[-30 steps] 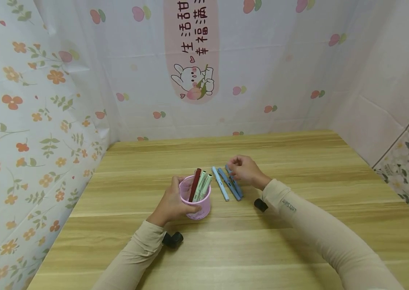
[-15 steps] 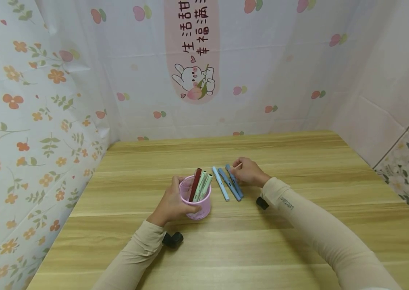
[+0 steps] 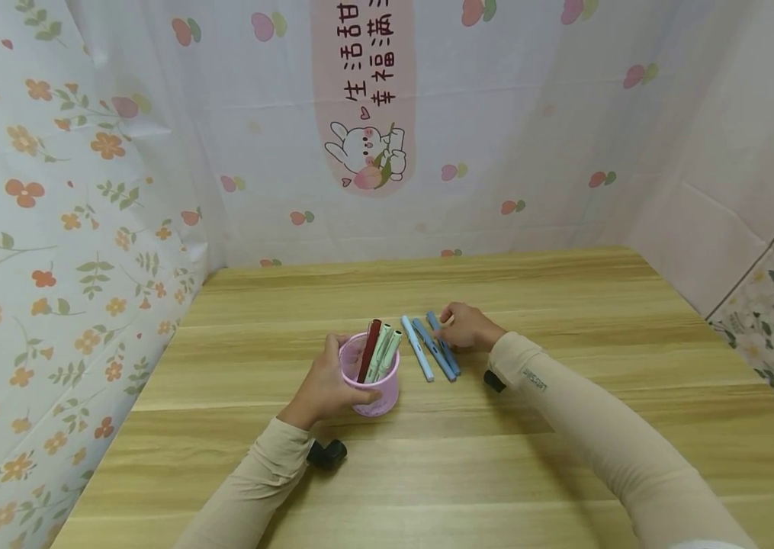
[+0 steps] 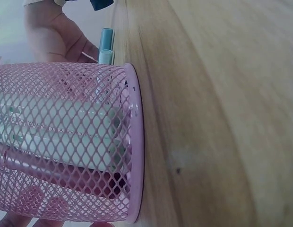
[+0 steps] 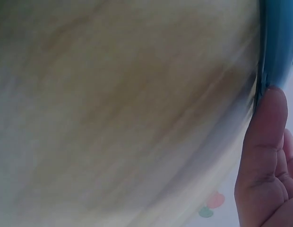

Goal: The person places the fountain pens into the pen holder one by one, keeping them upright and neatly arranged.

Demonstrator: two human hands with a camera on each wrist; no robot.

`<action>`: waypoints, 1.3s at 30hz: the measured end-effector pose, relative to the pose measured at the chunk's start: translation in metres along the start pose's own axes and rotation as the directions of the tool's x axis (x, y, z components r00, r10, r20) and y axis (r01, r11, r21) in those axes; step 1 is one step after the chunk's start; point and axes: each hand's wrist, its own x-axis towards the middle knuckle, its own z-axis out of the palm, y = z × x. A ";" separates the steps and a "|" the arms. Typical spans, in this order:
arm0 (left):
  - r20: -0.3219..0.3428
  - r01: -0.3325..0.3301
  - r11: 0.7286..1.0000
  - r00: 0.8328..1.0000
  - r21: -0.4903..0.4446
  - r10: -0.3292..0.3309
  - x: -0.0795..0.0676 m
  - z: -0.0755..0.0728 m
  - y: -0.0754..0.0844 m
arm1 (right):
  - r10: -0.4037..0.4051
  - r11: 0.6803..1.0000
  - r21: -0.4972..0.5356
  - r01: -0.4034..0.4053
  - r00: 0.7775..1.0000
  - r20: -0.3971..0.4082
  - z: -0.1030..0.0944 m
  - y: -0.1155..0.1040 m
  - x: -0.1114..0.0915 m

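My left hand (image 3: 323, 385) grips a pink mesh pen cup (image 3: 384, 395) around its side. Inside lean a dark red pen (image 3: 368, 349) and two pale green pens, tops above the rim. Right of the cup lie a light blue pen (image 3: 417, 349) and a mid-blue pen (image 3: 436, 351), nearly side by side on the table. My right hand (image 3: 470, 328) pinches the rightmost blue pen (image 3: 451, 358) at its upper part, fingers curled over it and hiding some of it. In the right wrist view the thumb (image 5: 269, 123) presses against the blue pen (image 5: 281, 38).
The wood-grain table (image 3: 373, 488) spreads out around both hands. Behind it hangs a white curtain (image 3: 531, 137) with a rabbit print. A floral curtain (image 3: 50, 252) borders the left. A black wrist mount (image 3: 327, 454) sits by the left wrist, another (image 3: 494, 382) by the right.
My right hand has slid slightly down and toward me along the rightmost blue pen from its far end. The left hand and the cup have stayed put.
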 end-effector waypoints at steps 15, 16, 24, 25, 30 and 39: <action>0.009 -0.001 1.000 1.000 0.000 0.001 0.001 0.000 0.001 | 0.051 0.991 -0.125 -0.049 0.999 0.016 0.001 0.000 0.005; 0.009 0.000 1.000 1.000 -0.001 0.000 0.001 0.000 0.001 | 0.049 0.990 -0.131 -0.047 0.999 0.016 0.001 0.000 0.005; 0.011 0.003 1.000 1.000 -0.005 -0.003 0.002 -0.001 0.003 | 0.042 0.984 -0.172 -0.040 0.999 0.010 0.000 -0.001 0.006; 0.012 0.003 1.000 1.000 -0.006 -0.003 0.002 -0.001 0.004 | 0.039 0.984 -0.177 -0.037 0.999 0.008 0.000 -0.001 0.005; 0.011 0.015 1.000 1.000 -0.007 -0.015 -0.001 -0.001 0.002 | 0.035 0.985 -0.171 -0.032 0.999 0.013 0.003 -0.001 0.004; 0.006 0.017 1.000 1.000 -0.007 -0.016 -0.002 0.000 0.002 | 0.048 0.998 -0.034 -0.047 0.999 0.019 0.002 0.005 0.008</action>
